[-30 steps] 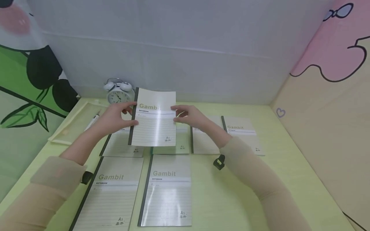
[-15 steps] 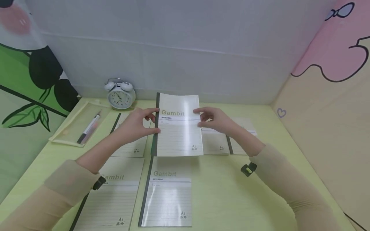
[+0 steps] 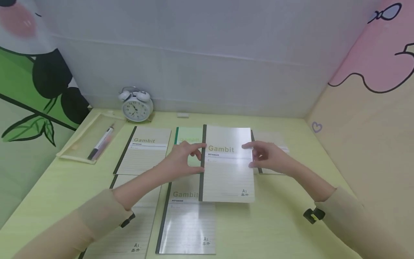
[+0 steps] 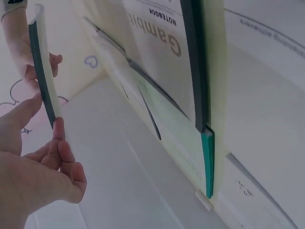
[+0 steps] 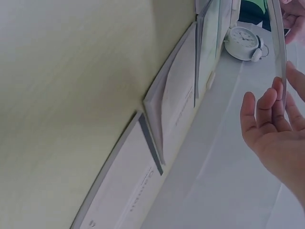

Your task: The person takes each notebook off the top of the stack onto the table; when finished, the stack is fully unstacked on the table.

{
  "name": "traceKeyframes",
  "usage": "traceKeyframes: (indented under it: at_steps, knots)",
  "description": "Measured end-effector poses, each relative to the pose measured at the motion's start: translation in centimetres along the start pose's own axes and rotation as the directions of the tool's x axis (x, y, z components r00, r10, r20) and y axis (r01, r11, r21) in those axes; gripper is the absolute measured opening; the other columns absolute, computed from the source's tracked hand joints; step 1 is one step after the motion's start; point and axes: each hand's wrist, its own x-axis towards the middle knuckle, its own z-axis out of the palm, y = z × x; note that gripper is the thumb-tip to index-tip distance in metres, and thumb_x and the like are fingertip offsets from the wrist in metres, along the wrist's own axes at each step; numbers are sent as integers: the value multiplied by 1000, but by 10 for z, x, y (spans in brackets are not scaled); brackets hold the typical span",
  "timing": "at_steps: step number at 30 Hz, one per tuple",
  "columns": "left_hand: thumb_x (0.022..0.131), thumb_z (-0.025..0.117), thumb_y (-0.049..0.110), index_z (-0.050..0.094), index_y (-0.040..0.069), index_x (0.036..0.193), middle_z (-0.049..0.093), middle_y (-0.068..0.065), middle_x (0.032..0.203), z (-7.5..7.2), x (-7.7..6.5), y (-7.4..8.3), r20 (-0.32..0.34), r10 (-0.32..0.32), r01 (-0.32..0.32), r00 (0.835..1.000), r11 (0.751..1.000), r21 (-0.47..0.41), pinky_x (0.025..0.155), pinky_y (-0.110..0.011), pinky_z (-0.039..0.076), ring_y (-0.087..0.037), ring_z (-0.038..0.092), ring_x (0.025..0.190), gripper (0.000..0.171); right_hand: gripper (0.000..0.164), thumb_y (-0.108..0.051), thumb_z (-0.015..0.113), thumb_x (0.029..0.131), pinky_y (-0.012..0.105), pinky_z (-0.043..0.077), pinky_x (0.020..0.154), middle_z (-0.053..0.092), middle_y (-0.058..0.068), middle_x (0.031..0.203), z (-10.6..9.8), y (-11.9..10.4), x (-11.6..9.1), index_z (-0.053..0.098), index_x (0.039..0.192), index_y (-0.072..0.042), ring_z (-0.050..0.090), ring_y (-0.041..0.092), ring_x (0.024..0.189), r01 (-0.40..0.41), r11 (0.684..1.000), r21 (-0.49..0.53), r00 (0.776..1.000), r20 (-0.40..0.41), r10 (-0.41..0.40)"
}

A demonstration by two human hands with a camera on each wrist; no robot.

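Note:
A Gambit notebook (image 3: pixel 226 180) with a dark spine is held up over the table, cover facing me. My left hand (image 3: pixel 179 159) pinches its spine edge between thumb and fingers, and my right hand (image 3: pixel 275 156) pinches the opposite edge. The left wrist view shows the raised notebook (image 4: pixel 45 71) edge-on between both hands. Behind it, a green-spined notebook (image 3: pixel 188 133) lies partly covered. Below, another notebook (image 3: pixel 187 226) lies flat, its upper right corner overlapped by the held one. To the right, a notebook (image 3: pixel 270 138) is mostly hidden behind my right hand.
More notebooks lie at back left (image 3: pixel 150 145) and front left (image 3: pixel 124 237). A white alarm clock (image 3: pixel 136 108) stands at the rear, beside a zip pouch (image 3: pixel 81 144) containing a pen (image 3: pixel 101 142). A small white block (image 3: pixel 182 115) sits near the back wall (image 3: pixel 207 79).
Both hands have carried the notebook rightward and toward me. The clock and pouch came fully into view, then the back-left notebook and the green-spined one were uncovered.

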Motion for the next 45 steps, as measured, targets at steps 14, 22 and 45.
traceKeyframes:
  at_steps: [14, 22, 45]
  knots:
    - [72, 81, 30, 51, 15, 135, 63, 16, 91, 63, -7, 17, 237, 89, -94, 967, 996, 11, 95, -44, 31, -15, 49, 92, 72, 59, -16, 77, 77, 25, 51, 69, 56, 8, 78, 2, 45, -58, 51, 130, -12, 57, 14, 71, -45, 994, 97, 989, 142, 31]
    - [71, 81, 27, 55, 18, 132, 62, 19, 96, 84, -17, 11, 368, 143, -175, 919, 983, 55, 90, -32, 34, -4, 44, 92, 68, 57, -24, 78, 76, 23, 48, 62, 56, 1, 76, 21, 59, -69, 54, 128, -17, 53, 9, 67, -37, 999, 14, 983, 183, 33]
    - [69, 80, 29, 61, 21, 125, 55, 20, 91, 95, -23, 9, 433, 185, -255, 882, 961, 108, 76, -22, 28, -2, 39, 90, 60, 56, -24, 79, 75, 17, 39, 56, 48, -11, 66, 41, 69, -64, 57, 126, -21, 42, -1, 60, 62, 983, -175, 963, 269, -13]
